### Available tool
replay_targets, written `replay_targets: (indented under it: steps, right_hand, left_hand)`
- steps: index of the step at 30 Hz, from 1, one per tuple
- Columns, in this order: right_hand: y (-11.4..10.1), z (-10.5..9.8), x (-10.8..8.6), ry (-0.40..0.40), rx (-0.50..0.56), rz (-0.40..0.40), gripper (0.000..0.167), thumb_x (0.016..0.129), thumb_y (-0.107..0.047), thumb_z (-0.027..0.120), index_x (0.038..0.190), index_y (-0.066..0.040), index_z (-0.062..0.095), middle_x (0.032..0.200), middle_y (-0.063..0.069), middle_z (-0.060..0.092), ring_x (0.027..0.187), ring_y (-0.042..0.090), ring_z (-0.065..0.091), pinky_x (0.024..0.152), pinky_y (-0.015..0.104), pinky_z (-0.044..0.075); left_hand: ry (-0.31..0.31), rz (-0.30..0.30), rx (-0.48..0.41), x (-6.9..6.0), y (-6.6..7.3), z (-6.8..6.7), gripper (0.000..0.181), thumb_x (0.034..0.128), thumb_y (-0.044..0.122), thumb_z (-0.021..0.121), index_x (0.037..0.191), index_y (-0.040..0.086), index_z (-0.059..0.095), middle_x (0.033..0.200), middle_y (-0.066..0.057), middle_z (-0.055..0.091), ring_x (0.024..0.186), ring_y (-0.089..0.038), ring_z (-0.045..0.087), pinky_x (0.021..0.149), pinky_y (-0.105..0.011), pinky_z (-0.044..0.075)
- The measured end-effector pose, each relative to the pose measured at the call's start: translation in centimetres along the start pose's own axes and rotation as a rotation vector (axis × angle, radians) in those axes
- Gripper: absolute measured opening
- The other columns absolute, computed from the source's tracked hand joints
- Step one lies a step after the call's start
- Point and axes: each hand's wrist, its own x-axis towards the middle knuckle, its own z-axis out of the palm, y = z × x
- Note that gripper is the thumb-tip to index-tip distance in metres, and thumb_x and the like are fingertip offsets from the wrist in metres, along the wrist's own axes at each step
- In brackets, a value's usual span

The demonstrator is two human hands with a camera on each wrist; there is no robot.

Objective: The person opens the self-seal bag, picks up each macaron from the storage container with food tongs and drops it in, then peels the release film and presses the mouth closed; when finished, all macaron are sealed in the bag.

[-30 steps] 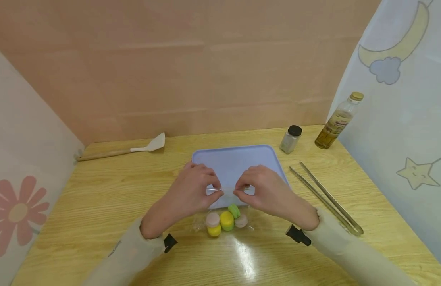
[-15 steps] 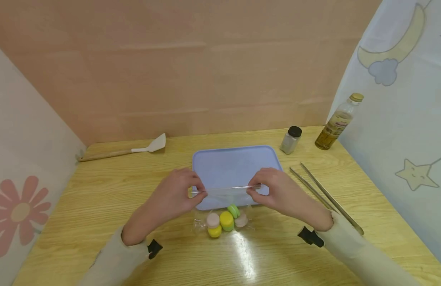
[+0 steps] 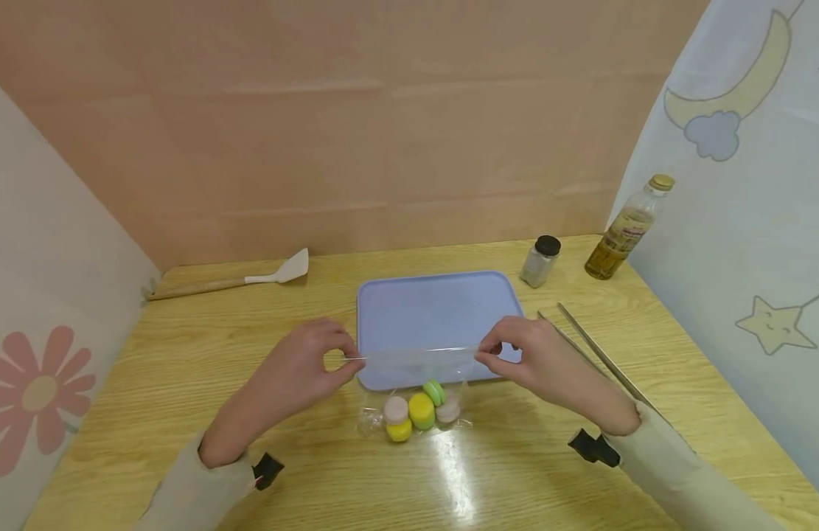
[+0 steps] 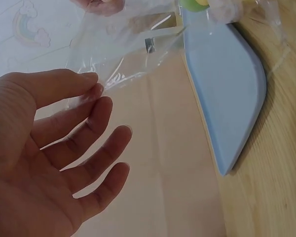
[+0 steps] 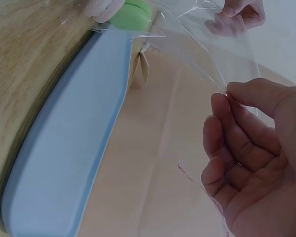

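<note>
A clear plastic bag holds several macarons: a yellow-and-green macaron, a green macaron, and pale pink and yellow ones beside them. The macarons lie at the bag's near end, on the table in front of the blue tray. My left hand pinches the left end of the bag's upper edge between thumb and forefinger; in the left wrist view its other fingers are spread loosely. At the right end, my right hand pinches the same edge, which runs nearly straight between both hands above the tray.
Metal tongs lie to the right, partly behind the right forearm. A black-lidded jar and an oil bottle stand at the back right. A white spatula with a wooden handle lies at the back left.
Both hands have moved apart along the bag's upper edge, left hand leftward and right hand rightward. The edge between them is now longer and straighter. The macarons have stayed in place.
</note>
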Motion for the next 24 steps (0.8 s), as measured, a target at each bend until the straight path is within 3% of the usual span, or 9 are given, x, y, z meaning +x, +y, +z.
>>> replay_targets:
  steps: [10,17,24]
  right_hand:
    - [0.3,0.2,-0.6,0.05,0.027,-0.031,0.023,0.085,-0.007,0.081,0.09,-0.027,0.071,0.085,-0.023,0.062,0.075,-0.001,0.056,0.063,0.023,0.045]
    - [0.1,0.0,-0.7,0.057,0.075,-0.065,0.023,0.086,-0.007,0.081,0.091,-0.027,0.07,0.089,-0.023,0.062,0.078,0.002,0.059,0.065,0.019,0.043]
    - [-0.3,1.0,0.2,0.155,0.22,-0.254,0.005,0.098,-0.021,0.071,0.093,-0.021,0.069,0.087,-0.013,0.065,0.078,0.005,0.058,0.069,0.016,0.044]
  left_hand:
    - [0.069,0.052,-0.124,-1.5,-0.9,0.0,0.012,0.0864,0.008,0.081,0.084,0.018,0.074,0.088,0.015,0.064,0.085,-0.007,0.063,0.079,-0.037,0.056]
    - [0.108,0.105,-0.229,-2.7,-0.9,-0.4,0.019,0.087,0.006,0.08,0.088,0.024,0.074,0.096,0.016,0.066,0.089,-0.006,0.064,0.077,-0.031,0.056]
    - [0.117,0.153,-0.3,-3.9,-0.5,-1.9,0.029,0.0869,0.001,0.079,0.092,0.028,0.071,0.096,0.014,0.066,0.088,-0.006,0.064,0.077,-0.024,0.053]
